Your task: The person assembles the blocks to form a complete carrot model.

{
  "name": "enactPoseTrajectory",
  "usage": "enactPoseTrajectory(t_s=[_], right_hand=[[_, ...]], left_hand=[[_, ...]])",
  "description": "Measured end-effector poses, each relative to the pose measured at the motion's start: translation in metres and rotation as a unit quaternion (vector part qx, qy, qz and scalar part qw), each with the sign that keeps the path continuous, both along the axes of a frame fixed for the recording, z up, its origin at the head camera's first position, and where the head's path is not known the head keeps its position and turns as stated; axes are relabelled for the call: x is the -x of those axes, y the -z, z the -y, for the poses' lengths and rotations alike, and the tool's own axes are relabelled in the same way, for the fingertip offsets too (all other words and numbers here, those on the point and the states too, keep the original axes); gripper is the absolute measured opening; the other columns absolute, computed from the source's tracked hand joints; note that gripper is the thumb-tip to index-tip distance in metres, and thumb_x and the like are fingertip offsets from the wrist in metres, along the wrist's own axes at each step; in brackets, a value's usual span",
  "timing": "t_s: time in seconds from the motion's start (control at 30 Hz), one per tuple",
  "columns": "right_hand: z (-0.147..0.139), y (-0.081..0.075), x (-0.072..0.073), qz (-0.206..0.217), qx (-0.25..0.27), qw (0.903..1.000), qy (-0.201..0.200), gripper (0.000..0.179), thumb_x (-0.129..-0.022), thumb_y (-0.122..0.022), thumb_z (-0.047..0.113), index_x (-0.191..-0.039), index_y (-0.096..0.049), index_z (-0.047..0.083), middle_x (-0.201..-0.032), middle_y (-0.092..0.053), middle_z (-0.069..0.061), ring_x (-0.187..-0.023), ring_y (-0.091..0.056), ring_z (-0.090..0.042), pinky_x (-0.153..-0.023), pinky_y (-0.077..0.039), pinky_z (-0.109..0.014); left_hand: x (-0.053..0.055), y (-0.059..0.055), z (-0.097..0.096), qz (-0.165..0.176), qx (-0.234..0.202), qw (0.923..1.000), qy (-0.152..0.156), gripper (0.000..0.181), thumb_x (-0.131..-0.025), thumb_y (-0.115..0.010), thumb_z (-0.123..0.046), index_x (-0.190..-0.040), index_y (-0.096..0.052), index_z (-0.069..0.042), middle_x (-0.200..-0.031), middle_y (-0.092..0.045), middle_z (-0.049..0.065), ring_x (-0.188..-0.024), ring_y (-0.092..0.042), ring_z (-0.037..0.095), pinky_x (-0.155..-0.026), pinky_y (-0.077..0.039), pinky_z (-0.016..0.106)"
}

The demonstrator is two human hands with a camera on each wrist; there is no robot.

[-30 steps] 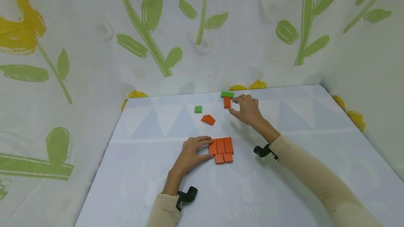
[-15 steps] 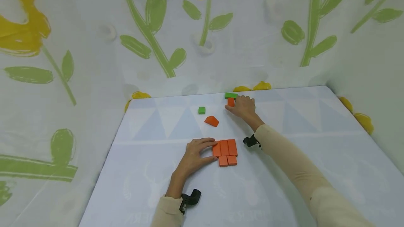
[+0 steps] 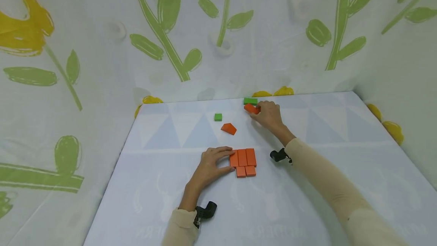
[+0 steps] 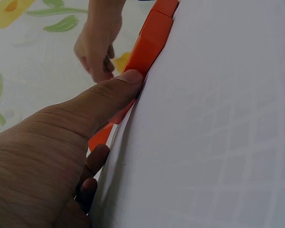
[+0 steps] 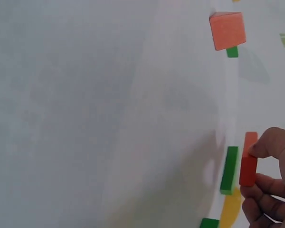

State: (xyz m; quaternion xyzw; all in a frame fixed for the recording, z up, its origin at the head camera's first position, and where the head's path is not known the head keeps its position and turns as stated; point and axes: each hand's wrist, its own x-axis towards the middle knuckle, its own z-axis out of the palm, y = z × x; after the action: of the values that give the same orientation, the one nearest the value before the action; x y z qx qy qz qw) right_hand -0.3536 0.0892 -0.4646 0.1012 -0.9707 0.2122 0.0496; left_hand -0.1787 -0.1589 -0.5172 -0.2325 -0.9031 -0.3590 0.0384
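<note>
In the head view my left hand (image 3: 211,162) has its thumb and fingers at the two ends of the leftmost orange rectangular block (image 3: 233,159), holding it in place. That block belongs to a flat group of orange blocks (image 3: 242,157), with two smaller orange blocks (image 3: 246,171) set against its near side. The left wrist view shows my thumb (image 4: 128,78) against an orange block (image 4: 149,42). Farther back, my right hand (image 3: 269,115) pinches another orange block (image 3: 251,108) between thumb and fingers, angled beside a green block (image 3: 250,101). It appears in the right wrist view too (image 5: 248,166).
A small green block (image 3: 218,117) and an orange angled block (image 3: 228,128) lie between the group and the table's back edge. A flower-print cloth (image 3: 266,56) rises behind the white table (image 3: 143,185). Black wrist cameras (image 3: 206,212) sit on both wrists.
My right hand has closed its thumb and fingers on the far orange block and turned it from upright to slanted, away from the green block. The left hand stays at the group.
</note>
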Motion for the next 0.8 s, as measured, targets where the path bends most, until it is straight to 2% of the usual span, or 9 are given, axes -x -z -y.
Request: enactPoseTrajectory(t_s=[0.17,0.4,0.63,0.8], right_hand=[[-0.014,-0.008,-0.021,-0.026,0.024,0.9981,-0.051,0.028,-0.088,-0.072,0.023,-0.105,-0.071,0.002,-0.100,-0.069,-0.015,-0.094,-0.053,-0.031,-0.087,-0.036,-0.049],[-0.027,-0.026,-0.061,-0.061,0.036,0.9911,-0.113,0.025,-0.086,-0.076,0.022,-0.105,-0.072,0.007,-0.097,-0.068,-0.006,-0.097,-0.053,-0.026,-0.093,-0.033,-0.051],[-0.033,-0.033,-0.100,-0.094,0.058,0.9752,-0.192,0.023,-0.083,-0.081,0.018,-0.103,-0.071,0.009,-0.094,-0.067,0.000,-0.097,-0.055,-0.021,-0.091,-0.033,-0.049],[-0.037,-0.033,-0.124,-0.100,0.061,0.9672,-0.225,0.025,-0.082,-0.082,0.019,-0.103,-0.071,0.010,-0.097,-0.066,0.002,-0.101,-0.054,-0.019,-0.092,-0.032,-0.046]], left_hand=[[0.000,-0.001,0.000,0.006,0.013,0.9999,-0.008,0.055,-0.087,-0.079,-0.037,-0.138,-0.063,-0.025,-0.141,-0.055,-0.010,-0.121,-0.048,0.019,-0.097,-0.032,0.044],[0.001,-0.004,-0.001,0.011,0.016,0.9998,-0.004,0.055,-0.087,-0.079,-0.037,-0.138,-0.063,-0.024,-0.142,-0.055,-0.009,-0.121,-0.048,0.020,-0.097,-0.032,0.046],[0.002,0.000,-0.001,0.017,0.017,0.9997,-0.007,0.055,-0.087,-0.079,-0.039,-0.138,-0.063,-0.027,-0.142,-0.054,-0.013,-0.123,-0.047,0.017,-0.099,-0.032,0.044],[0.003,0.002,-0.001,0.009,0.009,0.9999,-0.005,0.055,-0.086,-0.079,-0.038,-0.137,-0.064,-0.026,-0.142,-0.055,-0.013,-0.122,-0.048,0.018,-0.098,-0.032,0.044]])
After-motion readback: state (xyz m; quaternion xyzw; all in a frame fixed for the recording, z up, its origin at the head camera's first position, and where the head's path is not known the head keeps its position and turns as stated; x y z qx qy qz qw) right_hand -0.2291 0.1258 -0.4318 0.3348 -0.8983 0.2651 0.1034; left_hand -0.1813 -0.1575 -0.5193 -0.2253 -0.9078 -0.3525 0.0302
